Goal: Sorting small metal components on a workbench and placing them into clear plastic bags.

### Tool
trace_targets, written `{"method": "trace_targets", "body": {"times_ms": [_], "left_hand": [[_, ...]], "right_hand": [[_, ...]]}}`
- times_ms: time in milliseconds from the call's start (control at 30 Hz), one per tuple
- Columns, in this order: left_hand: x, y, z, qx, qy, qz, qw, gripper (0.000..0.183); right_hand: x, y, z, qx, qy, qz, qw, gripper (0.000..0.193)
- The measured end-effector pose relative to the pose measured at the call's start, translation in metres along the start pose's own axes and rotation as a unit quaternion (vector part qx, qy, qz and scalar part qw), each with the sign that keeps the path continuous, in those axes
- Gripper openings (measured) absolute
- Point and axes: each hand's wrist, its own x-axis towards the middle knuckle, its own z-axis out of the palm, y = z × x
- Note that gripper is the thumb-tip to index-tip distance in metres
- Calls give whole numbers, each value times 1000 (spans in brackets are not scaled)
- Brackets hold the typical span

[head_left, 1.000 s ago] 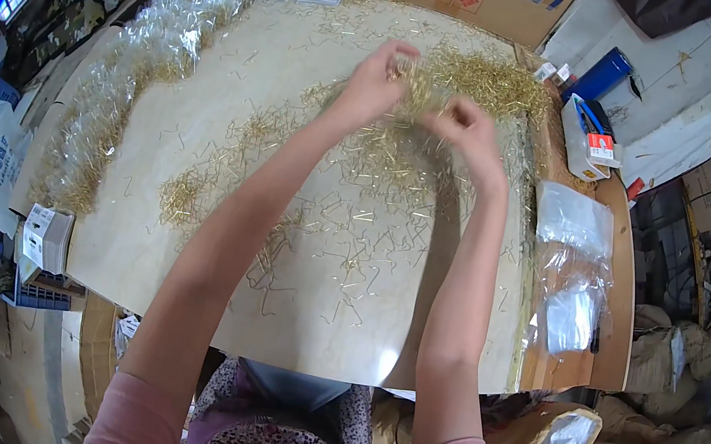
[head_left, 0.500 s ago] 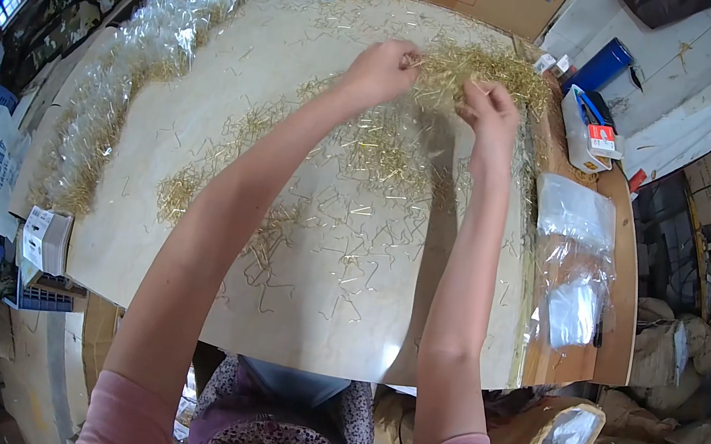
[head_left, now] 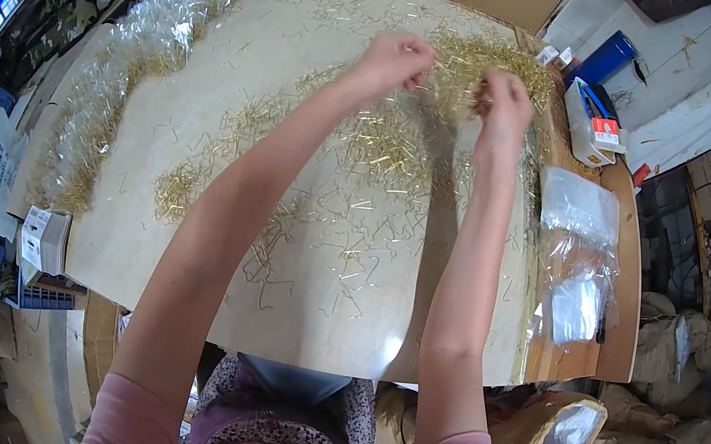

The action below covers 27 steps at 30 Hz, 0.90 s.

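Hands met over the far heap of thin gold-coloured bent wire clips (head_left: 489,60) on the pale round tabletop (head_left: 214,54): your left hand (head_left: 394,59) pinched a few clips between closed fingertips, your right hand (head_left: 502,105) curled, fingers pressed together on strands beside it; clear plastic bags (head_left: 574,251) lay right

Both bare arms stretch far forward, the left hand (head_left: 395,63) and right hand (head_left: 502,107) side by side, fingers curled and pinched inward.
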Motion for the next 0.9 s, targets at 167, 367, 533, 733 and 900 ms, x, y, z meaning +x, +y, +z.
{"method": "trace_targets", "body": {"times_ms": [167,367,533,733,900], "left_hand": [[10,-9,-26,-109,217,118,963,29],[-39,-38,-27,444,105,155,876,34],[-148,-12,-81,592,9,-9,806,25],[-257,-42,-130,540,90,-172,819,20],[-229,-51,-68,348,-52,112,929,39]], "right_hand": [[8,3,-25,85,146,-9,985,9],[4,-5,-18,194,-39,-15,980,11],[-1,4,-22,133,-57,61,988,13],[-3,6,0,97,-103,71,987,14],[2,18,-9,-61,-69,15,996,22]]}}
